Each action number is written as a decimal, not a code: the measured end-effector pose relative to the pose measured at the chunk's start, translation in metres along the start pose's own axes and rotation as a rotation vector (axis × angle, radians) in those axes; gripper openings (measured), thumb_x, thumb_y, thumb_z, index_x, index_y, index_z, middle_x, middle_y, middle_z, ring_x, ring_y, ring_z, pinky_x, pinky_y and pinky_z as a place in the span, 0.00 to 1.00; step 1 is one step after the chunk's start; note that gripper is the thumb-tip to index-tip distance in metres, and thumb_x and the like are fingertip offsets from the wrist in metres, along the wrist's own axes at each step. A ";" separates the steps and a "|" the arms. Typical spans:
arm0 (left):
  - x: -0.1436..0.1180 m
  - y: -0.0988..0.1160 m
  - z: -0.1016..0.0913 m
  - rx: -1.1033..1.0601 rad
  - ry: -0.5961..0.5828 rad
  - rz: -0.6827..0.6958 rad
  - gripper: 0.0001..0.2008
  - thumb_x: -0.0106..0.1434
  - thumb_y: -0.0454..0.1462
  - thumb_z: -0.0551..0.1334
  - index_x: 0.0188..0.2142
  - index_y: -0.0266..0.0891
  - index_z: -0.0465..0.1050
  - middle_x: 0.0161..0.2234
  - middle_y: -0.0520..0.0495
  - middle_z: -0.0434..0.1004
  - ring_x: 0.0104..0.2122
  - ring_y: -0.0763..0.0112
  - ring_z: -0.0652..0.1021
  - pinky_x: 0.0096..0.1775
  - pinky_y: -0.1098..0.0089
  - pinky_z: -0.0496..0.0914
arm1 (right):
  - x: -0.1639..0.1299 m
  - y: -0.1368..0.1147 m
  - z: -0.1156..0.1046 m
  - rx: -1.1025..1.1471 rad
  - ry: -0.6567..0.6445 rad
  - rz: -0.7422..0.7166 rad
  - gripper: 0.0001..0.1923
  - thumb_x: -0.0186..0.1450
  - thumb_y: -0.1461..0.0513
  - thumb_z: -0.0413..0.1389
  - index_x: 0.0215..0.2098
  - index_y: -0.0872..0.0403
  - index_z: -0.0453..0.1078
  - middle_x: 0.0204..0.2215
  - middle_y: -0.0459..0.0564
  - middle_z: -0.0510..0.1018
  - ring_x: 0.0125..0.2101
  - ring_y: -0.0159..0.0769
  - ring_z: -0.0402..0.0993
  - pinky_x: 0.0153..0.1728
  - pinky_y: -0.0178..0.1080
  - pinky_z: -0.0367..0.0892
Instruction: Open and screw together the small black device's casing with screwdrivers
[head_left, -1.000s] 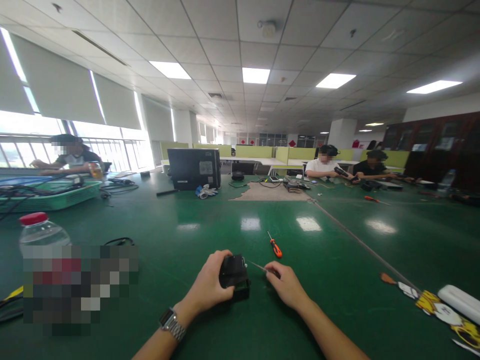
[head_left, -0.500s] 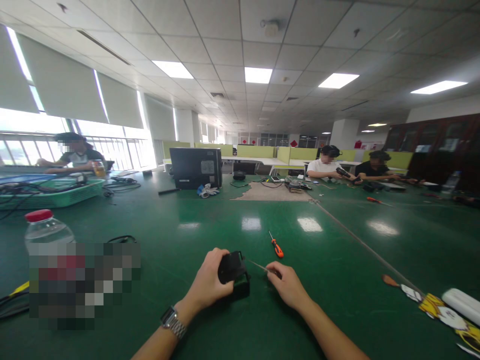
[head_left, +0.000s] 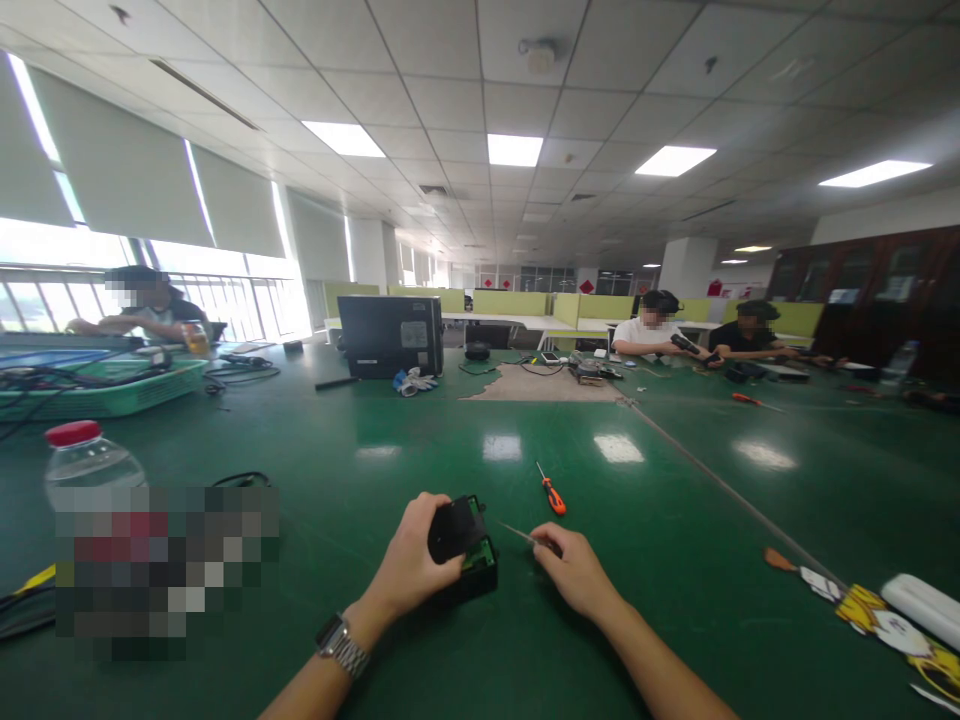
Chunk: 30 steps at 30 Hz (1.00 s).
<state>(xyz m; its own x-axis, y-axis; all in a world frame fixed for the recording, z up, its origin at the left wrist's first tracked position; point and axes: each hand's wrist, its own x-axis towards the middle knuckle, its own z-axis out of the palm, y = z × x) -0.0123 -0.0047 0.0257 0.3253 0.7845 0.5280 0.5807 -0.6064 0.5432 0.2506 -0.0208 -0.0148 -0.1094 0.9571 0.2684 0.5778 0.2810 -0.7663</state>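
My left hand [head_left: 411,568] grips a small black box [head_left: 463,548] on the green table [head_left: 480,470]; its lid is lifted at an angle and a green circuit board shows inside. My right hand [head_left: 574,572] pinches a thin metal tool [head_left: 516,533] whose tip points at the box's right edge. An orange-handled screwdriver [head_left: 551,492] lies on the table just beyond both hands.
A red-capped water bottle [head_left: 82,462] and a black cable [head_left: 241,479] sit at left, a green tray of cables [head_left: 105,388] beyond. A black computer case [head_left: 390,335] stands mid-table. Other people sit at far left and far right. A white case [head_left: 921,608] lies at right.
My left hand has tilted the black lid up and leftward, exposing the green board inside the box. My right hand and the thin tool have barely moved.
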 end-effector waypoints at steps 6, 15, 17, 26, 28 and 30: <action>0.000 0.001 -0.003 0.007 0.012 -0.004 0.22 0.51 0.35 0.64 0.46 0.41 0.61 0.40 0.46 0.66 0.39 0.60 0.71 0.41 0.62 0.70 | -0.001 -0.002 -0.001 0.004 -0.006 0.004 0.11 0.62 0.60 0.50 0.35 0.52 0.74 0.28 0.46 0.77 0.31 0.36 0.72 0.35 0.35 0.63; 0.001 0.005 -0.006 -0.023 -0.021 -0.009 0.22 0.52 0.35 0.64 0.47 0.41 0.61 0.41 0.46 0.67 0.40 0.59 0.72 0.42 0.60 0.70 | 0.000 0.000 0.000 0.003 -0.011 0.007 0.10 0.62 0.60 0.50 0.35 0.52 0.74 0.28 0.46 0.77 0.30 0.36 0.72 0.34 0.35 0.63; 0.001 0.006 -0.005 -0.025 -0.027 -0.003 0.23 0.52 0.35 0.64 0.47 0.41 0.61 0.41 0.45 0.67 0.40 0.59 0.72 0.43 0.60 0.70 | 0.000 0.000 0.000 -0.001 -0.009 0.008 0.10 0.62 0.60 0.50 0.35 0.52 0.74 0.28 0.46 0.77 0.30 0.36 0.72 0.34 0.35 0.63; 0.002 -0.004 -0.007 -0.026 -0.256 -0.009 0.35 0.52 0.43 0.69 0.58 0.42 0.62 0.54 0.41 0.65 0.51 0.54 0.71 0.51 0.59 0.68 | 0.000 0.000 0.000 -0.015 -0.010 0.004 0.11 0.62 0.61 0.50 0.36 0.52 0.74 0.30 0.47 0.78 0.31 0.36 0.72 0.35 0.35 0.63; 0.007 0.004 -0.012 0.054 -0.241 0.044 0.36 0.52 0.47 0.69 0.58 0.42 0.62 0.56 0.40 0.64 0.52 0.52 0.70 0.53 0.56 0.67 | 0.000 0.000 0.001 -0.019 -0.015 0.006 0.11 0.62 0.61 0.50 0.36 0.52 0.74 0.30 0.47 0.79 0.31 0.36 0.73 0.36 0.35 0.63; 0.015 0.023 -0.014 0.196 -0.206 0.182 0.30 0.53 0.48 0.68 0.54 0.44 0.67 0.53 0.41 0.67 0.53 0.49 0.68 0.54 0.53 0.63 | 0.001 0.001 0.001 -0.023 -0.019 0.002 0.11 0.62 0.61 0.51 0.36 0.52 0.74 0.30 0.46 0.79 0.31 0.36 0.73 0.35 0.35 0.63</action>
<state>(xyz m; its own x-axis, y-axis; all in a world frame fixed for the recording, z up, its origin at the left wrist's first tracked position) -0.0048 -0.0091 0.0550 0.5693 0.6873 0.4512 0.6248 -0.7184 0.3058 0.2499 -0.0197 -0.0159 -0.1236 0.9590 0.2549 0.5964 0.2771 -0.7533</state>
